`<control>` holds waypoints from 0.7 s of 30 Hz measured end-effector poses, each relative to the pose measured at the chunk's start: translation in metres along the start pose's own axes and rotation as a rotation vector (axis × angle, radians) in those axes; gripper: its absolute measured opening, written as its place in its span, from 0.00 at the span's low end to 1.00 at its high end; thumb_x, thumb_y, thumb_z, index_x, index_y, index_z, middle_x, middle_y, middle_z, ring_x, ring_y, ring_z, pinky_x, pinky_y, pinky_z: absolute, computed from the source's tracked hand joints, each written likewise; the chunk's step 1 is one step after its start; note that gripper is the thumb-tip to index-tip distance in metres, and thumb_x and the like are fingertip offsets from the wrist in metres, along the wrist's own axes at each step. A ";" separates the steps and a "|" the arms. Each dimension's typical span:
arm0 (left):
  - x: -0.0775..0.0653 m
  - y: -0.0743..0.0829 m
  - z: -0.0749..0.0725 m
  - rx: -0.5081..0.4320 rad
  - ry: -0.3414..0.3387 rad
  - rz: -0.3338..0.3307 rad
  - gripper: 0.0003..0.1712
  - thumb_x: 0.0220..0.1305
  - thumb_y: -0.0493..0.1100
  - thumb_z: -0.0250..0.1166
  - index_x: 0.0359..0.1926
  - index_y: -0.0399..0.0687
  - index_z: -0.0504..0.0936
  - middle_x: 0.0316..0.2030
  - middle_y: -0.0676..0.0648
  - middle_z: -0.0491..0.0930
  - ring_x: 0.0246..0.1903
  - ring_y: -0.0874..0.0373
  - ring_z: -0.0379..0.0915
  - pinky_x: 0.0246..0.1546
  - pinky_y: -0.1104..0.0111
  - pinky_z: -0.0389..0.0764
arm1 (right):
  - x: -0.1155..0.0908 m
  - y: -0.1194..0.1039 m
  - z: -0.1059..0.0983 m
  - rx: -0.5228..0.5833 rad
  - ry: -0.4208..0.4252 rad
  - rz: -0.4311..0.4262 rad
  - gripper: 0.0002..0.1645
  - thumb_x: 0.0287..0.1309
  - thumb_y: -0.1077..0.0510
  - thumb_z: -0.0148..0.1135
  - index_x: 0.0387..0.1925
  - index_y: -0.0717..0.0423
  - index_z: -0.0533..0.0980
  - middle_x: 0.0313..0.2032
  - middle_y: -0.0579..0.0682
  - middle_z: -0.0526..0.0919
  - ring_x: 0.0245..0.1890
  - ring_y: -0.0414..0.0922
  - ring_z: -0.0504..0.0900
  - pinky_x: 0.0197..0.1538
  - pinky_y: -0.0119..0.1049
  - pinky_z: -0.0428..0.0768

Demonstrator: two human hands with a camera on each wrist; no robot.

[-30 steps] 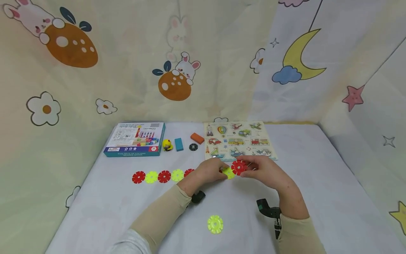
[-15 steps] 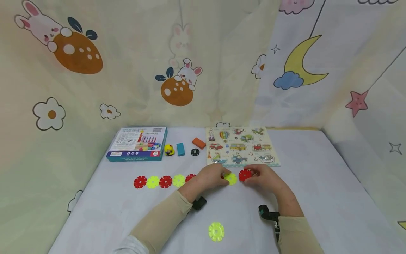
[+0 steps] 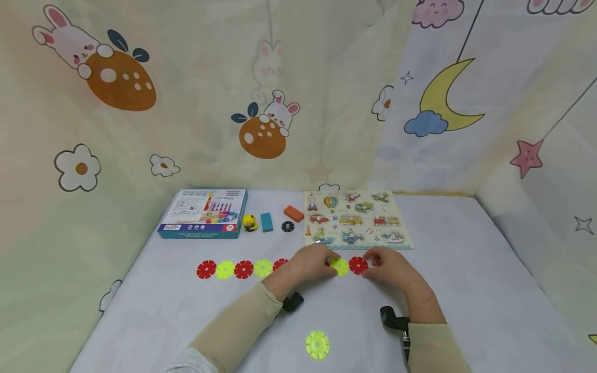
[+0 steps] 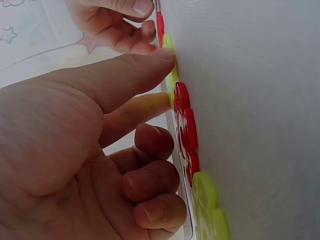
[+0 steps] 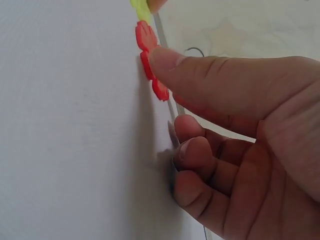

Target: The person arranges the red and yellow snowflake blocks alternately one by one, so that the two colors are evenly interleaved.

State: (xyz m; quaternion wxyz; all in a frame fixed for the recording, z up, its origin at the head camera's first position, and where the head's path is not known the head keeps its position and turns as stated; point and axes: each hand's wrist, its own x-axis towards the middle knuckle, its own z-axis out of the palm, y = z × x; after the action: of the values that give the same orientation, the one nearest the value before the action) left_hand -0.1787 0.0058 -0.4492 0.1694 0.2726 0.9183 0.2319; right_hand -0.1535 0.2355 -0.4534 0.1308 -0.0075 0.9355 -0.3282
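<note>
On the white tabletop, red and yellow-green notched plastic discs lie in an alternating row, starting with a red disc point(image 3: 206, 269) at the left. My left hand point(image 3: 311, 263) pinches a yellow-green disc point(image 3: 342, 267) by its edges between thumb and index finger. Just right of it, my right hand point(image 3: 389, 268) pinches the red disc point(image 3: 358, 265) at the row's right end, thumb on the near edge. That red disc lies flat or nearly so, beside the yellow-green one. The left hand and forearm hide part of the row. A loose yellow-green disc point(image 3: 317, 345) lies nearer me.
Along the back stand a boxed set point(image 3: 202, 213), a yellow duck toy point(image 3: 250, 223), a blue block point(image 3: 267, 222), an orange block point(image 3: 294, 213), a black round chip point(image 3: 288, 226) and a vehicle picture board point(image 3: 356, 220). Patterned cloth hangs behind.
My right hand has brought the red disc down from above the yellow-green one to the table at its right. The left hand stays on the yellow-green disc. The head view has tilted slightly.
</note>
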 end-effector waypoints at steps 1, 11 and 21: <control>0.001 0.000 0.000 0.001 0.000 0.002 0.25 0.56 0.52 0.69 0.56 0.57 0.80 0.24 0.60 0.75 0.28 0.63 0.68 0.26 0.71 0.67 | 0.000 0.000 -0.001 0.005 0.002 0.006 0.23 0.43 0.53 0.75 0.43 0.50 0.77 0.33 0.50 0.72 0.36 0.47 0.70 0.36 0.39 0.70; 0.003 0.007 0.006 0.000 0.038 0.037 0.27 0.53 0.54 0.70 0.56 0.58 0.79 0.33 0.61 0.77 0.32 0.65 0.68 0.30 0.71 0.70 | -0.005 0.004 -0.002 0.027 0.011 0.004 0.20 0.43 0.55 0.75 0.39 0.51 0.78 0.30 0.49 0.71 0.33 0.46 0.69 0.34 0.38 0.69; 0.022 0.031 0.018 0.025 0.070 0.035 0.25 0.53 0.54 0.70 0.52 0.54 0.82 0.39 0.61 0.80 0.33 0.67 0.69 0.34 0.74 0.71 | -0.004 0.004 0.000 0.075 0.031 -0.050 0.16 0.44 0.61 0.73 0.38 0.53 0.79 0.29 0.50 0.72 0.31 0.46 0.69 0.33 0.38 0.69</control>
State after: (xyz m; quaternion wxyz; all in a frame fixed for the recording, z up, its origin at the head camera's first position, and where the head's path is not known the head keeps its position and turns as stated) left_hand -0.1748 0.0477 -0.4521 0.1295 0.2823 0.9216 0.2329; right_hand -0.1491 0.2390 -0.4554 0.1084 -0.0208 0.9240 -0.3662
